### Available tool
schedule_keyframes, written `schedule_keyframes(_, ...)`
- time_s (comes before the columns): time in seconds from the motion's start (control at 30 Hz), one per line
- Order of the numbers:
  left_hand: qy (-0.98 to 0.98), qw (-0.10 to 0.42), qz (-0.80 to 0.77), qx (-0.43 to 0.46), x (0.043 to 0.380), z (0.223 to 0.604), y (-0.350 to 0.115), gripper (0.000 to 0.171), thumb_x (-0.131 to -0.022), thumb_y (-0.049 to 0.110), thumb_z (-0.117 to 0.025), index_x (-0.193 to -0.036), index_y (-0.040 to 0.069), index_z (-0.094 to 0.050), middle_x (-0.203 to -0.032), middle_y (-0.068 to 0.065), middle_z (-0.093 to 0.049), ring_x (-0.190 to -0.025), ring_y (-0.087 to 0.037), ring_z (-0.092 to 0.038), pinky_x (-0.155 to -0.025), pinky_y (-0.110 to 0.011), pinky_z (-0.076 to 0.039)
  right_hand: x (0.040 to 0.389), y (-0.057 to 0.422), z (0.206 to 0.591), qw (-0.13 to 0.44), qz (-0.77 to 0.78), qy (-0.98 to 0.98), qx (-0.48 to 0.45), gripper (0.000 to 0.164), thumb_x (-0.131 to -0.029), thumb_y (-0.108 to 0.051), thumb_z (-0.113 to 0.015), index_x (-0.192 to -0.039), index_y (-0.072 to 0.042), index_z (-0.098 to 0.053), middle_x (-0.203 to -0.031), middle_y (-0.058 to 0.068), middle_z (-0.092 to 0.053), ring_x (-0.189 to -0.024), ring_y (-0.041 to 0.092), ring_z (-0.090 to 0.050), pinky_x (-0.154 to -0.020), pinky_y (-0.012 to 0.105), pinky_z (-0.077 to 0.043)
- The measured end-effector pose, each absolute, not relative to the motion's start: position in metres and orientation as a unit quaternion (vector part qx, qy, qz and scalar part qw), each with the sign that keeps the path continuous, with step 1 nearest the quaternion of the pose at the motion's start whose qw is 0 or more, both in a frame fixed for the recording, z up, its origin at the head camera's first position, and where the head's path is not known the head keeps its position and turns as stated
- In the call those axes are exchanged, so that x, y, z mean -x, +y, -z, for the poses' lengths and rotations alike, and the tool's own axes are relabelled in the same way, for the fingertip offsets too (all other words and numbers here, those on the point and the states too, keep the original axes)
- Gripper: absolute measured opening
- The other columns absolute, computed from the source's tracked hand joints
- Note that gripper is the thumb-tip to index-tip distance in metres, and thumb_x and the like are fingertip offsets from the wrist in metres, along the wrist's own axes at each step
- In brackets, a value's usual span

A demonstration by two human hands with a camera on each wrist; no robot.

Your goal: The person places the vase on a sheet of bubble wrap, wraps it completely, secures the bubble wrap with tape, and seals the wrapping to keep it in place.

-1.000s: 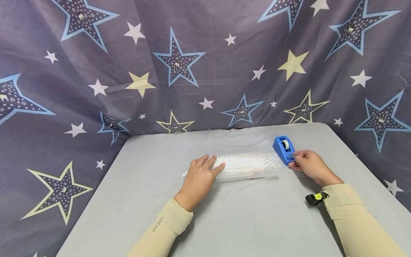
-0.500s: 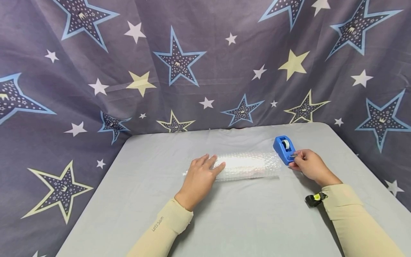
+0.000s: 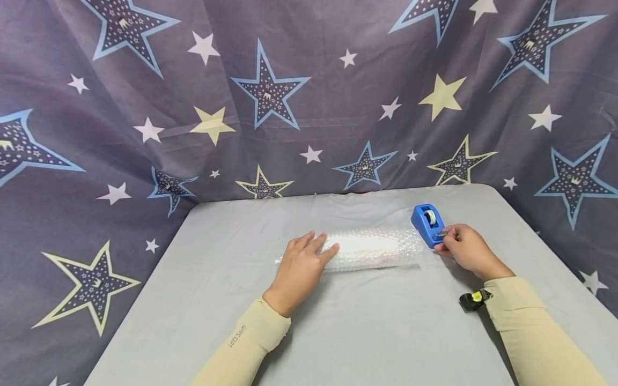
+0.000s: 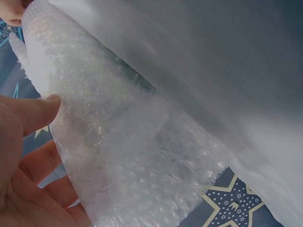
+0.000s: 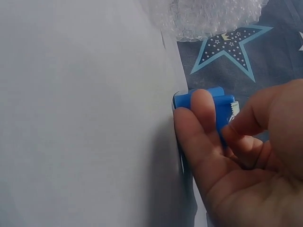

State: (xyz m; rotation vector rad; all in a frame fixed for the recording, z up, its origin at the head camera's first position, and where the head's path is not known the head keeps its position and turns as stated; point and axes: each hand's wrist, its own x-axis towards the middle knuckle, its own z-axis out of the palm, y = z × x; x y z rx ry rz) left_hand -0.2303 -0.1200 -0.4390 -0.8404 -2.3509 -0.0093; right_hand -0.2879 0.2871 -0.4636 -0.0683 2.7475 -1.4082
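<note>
Lying on the table is a roll of clear bubble wrap (image 3: 372, 251), something white showing through it. My left hand (image 3: 300, 268) rests on its left end, fingers spread and thumb pointing along it. In the left wrist view the thumb and fingertips lie on the bubbly surface (image 4: 109, 123). To the right of the roll stands a blue tape dispenser (image 3: 421, 222) with a small roll of tape (image 3: 430, 216). My right hand (image 3: 467, 251) is at its front end. Beside the toothed cutter (image 5: 235, 109), thumb and index finger pinch the clear tape end (image 5: 231, 124); other fingers touch the blue body.
A pale grey cloth covers the table (image 3: 367, 332). Behind it and at both sides hangs a dark curtain (image 3: 318, 118) with a star print. A black and yellow strap piece (image 3: 475, 300) sticks out from the right cuff.
</note>
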Motion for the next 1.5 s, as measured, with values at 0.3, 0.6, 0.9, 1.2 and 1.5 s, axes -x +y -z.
schedule_keyframes(0.3,-0.895,0.314,-0.003,0.317,0.23,0.44,-0.121,0.04,-0.095,0.007,-0.067,-0.128,0.027,-0.075,-0.134,-0.014,-0.07,-0.123,-0.041,-0.066,-0.091,-0.053,-0.054,0.287,0.287,0.464,0.02,0.449,0.893,0.026,0.02,-0.101,-0.005,-0.038,-0.103,0.009,-0.051,-0.129,0.036,-0.058,-0.094,0.019,-0.074,-0.073,0.023,-0.06)
schedule_keyframes(0.6,-0.892,0.322,-0.001,0.317,0.232,0.441,-0.12,0.038,-0.095,0.009,-0.068,-0.127,0.027,-0.075,-0.133,-0.013,-0.07,-0.123,-0.04,-0.066,-0.091,-0.052,-0.054,0.283,0.29,0.454,0.035,0.467,0.882,0.045,0.022,-0.102,-0.004,-0.036,-0.101,0.012,-0.05,-0.142,0.043,-0.044,-0.095,0.021,-0.075,-0.076,0.026,-0.062)
schedule_keyframes(0.9,-0.893,0.32,0.006,0.317,0.23,0.44,-0.121,0.038,-0.094,0.009,-0.067,-0.127,0.026,-0.075,-0.133,-0.014,-0.07,-0.122,-0.041,-0.066,-0.09,-0.053,-0.054,0.273,0.276,0.432,-0.077,0.363,0.926,0.065,0.026,-0.1,-0.011,-0.052,-0.085,0.005,-0.066,-0.072,0.008,-0.06,-0.065,0.017,-0.051,-0.055,0.029,-0.042)
schedule_keyframes(1.2,-0.895,0.312,0.01,0.319,0.232,0.44,-0.119,0.038,-0.095,0.008,-0.066,-0.127,0.025,-0.075,-0.133,-0.015,-0.07,-0.123,-0.042,-0.066,-0.091,-0.054,-0.054,0.261,0.253,0.413,-0.107,0.382,0.915,0.067,0.03,-0.103,-0.02,-0.055,-0.097,0.004,-0.072,-0.105,0.02,-0.066,-0.077,0.017,-0.058,-0.066,0.029,-0.045)
schedule_keyframes(1.5,-0.892,0.325,-0.003,0.314,0.232,0.44,-0.119,0.037,-0.093,0.011,-0.071,-0.126,0.027,-0.076,-0.132,-0.012,-0.071,-0.122,-0.039,-0.066,-0.091,-0.052,-0.054,0.253,0.226,0.403,-0.127,0.387,0.909,0.086,0.024,-0.101,-0.02,-0.059,-0.096,0.0,-0.073,-0.108,0.021,-0.059,-0.096,0.029,-0.052,-0.078,0.036,-0.042)
